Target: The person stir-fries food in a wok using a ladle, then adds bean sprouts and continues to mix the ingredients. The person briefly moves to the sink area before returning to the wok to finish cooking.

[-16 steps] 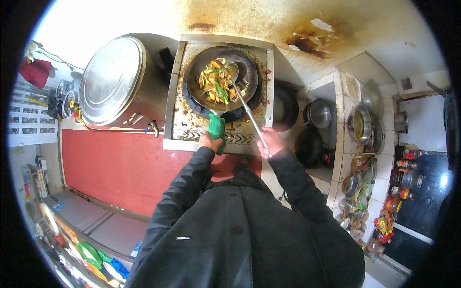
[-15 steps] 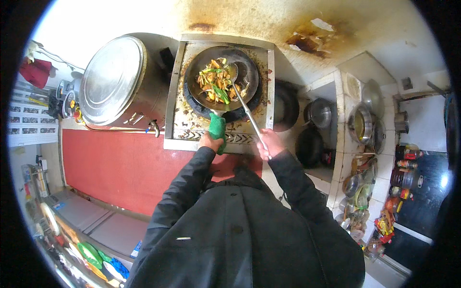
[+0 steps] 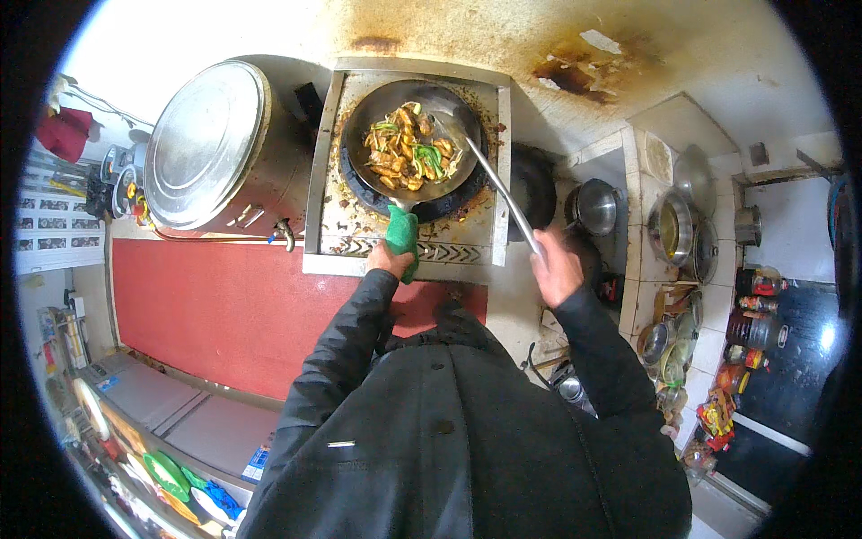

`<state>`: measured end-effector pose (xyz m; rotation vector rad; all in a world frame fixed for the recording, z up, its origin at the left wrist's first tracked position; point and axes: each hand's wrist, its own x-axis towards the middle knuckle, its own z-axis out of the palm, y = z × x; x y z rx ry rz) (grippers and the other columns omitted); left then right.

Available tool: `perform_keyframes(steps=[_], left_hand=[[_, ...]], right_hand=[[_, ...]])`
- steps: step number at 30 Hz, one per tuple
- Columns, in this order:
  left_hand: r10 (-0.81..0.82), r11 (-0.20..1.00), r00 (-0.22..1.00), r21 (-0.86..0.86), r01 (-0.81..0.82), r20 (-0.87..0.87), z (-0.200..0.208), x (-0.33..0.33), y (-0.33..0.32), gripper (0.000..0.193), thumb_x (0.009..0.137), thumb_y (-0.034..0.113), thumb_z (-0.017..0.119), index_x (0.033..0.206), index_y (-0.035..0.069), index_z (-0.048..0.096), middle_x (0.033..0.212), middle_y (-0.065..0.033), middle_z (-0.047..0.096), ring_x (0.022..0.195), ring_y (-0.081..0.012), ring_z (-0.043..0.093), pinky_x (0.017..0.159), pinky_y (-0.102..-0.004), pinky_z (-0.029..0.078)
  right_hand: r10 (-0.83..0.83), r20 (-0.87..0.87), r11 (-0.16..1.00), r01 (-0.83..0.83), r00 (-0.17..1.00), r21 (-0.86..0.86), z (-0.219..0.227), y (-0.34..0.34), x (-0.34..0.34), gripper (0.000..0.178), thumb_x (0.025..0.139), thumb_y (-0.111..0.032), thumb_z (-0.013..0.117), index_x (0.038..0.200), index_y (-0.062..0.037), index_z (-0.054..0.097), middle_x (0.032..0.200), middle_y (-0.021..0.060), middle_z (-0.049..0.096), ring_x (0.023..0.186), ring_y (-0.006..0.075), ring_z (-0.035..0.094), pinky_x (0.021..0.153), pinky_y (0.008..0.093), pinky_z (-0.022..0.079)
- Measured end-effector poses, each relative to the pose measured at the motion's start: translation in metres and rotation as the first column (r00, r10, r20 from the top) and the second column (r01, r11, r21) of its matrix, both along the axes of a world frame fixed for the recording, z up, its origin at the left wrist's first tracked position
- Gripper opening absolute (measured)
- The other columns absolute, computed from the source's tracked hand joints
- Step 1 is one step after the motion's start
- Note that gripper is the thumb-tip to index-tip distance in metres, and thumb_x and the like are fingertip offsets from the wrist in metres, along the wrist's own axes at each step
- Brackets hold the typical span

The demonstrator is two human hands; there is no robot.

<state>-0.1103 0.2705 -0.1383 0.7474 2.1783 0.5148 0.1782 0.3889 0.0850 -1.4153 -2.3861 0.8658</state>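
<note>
A dark wok [image 3: 370, 101] rests on the burner of a steel stove [image 3: 329, 220]. In it lies a stir-fry [image 3: 400, 151] of brown pieces with strips of green vegetable. My left hand [image 3: 388, 261] is closed round a green cloth [image 3: 403, 235] wrapped about the wok's handle. My right hand [image 3: 558, 269] grips the long metal handle of a ladle [image 3: 505, 190]. The ladle's bowl is inside the wok at its right side, beside the food, and is hard to make out against the metal.
Left of the stove stands a large lidded steel drum [image 3: 202, 148] with a tap [image 3: 285, 235] low on it. Pots [image 3: 596, 207] sit on a shelf to the right. Farther right are pans [image 3: 672, 226] and several bottles [image 3: 752, 334]. A stained wall [image 3: 449, 34] rises behind the stove.
My right hand has moved right, and the ladle's bowl has shifted toward the wok's right side. The food has been tossed into a new arrangement. My left hand keeps its hold.
</note>
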Motion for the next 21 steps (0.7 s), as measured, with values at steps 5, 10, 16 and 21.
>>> perform_keyframes(steps=[5,10,16,21], left_hand=[[0.026,0.999,0.996,-0.040,-0.022,0.085,-0.013,-0.003,-0.002,0.068,0.061,0.036,0.078,0.113,-0.006,0.063,0.104,-0.0264,0.069,0.097,-0.0350,0.069,0.086,-0.0420,0.055],[0.010,1.000,0.999,0.008,-0.010,0.039,0.001,-0.001,-0.001,0.069,0.061,0.039,0.078,0.111,-0.006,0.063,0.103,-0.0275,0.068,0.098,-0.0382,0.068,0.088,-0.0433,0.054],[-0.008,1.000,1.000,0.027,0.008,0.014,-0.001,-0.001,-0.002,0.068,0.060,0.042,0.075,0.107,-0.006,0.062,0.101,-0.0291,0.067,0.098,-0.0417,0.066,0.089,-0.0452,0.053],[-0.016,1.000,1.000,0.012,0.016,0.022,-0.004,0.001,0.000,0.068,0.060,0.041,0.074,0.107,-0.007,0.062,0.101,-0.0285,0.067,0.099,-0.0415,0.066,0.090,-0.0452,0.052]], right_hand=[[-0.400,-0.165,0.667,0.163,0.902,-0.727,-0.059,-0.007,-0.024,0.022,0.098,-0.016,0.055,0.118,-0.0126,0.050,0.063,0.0041,0.054,0.045,0.0116,0.049,0.038,0.0305,0.037],[-0.553,-0.224,0.414,0.032,0.803,-0.910,-0.008,-0.021,-0.020,0.024,0.099,-0.016,0.053,0.123,-0.0133,0.051,0.065,0.0008,0.051,0.040,0.0061,0.038,0.034,0.0248,0.029],[-0.261,-0.136,0.638,0.065,0.956,-0.767,0.014,-0.013,-0.003,0.026,0.096,-0.011,0.052,0.122,-0.0101,0.054,0.062,0.0023,0.054,0.040,0.0110,0.045,0.037,0.0282,0.034],[-0.022,-0.056,0.955,0.004,0.998,-0.298,0.014,0.007,-0.015,0.025,0.089,-0.009,0.055,0.114,-0.0065,0.057,0.068,0.0135,0.061,0.055,0.0246,0.061,0.055,0.0382,0.048]])
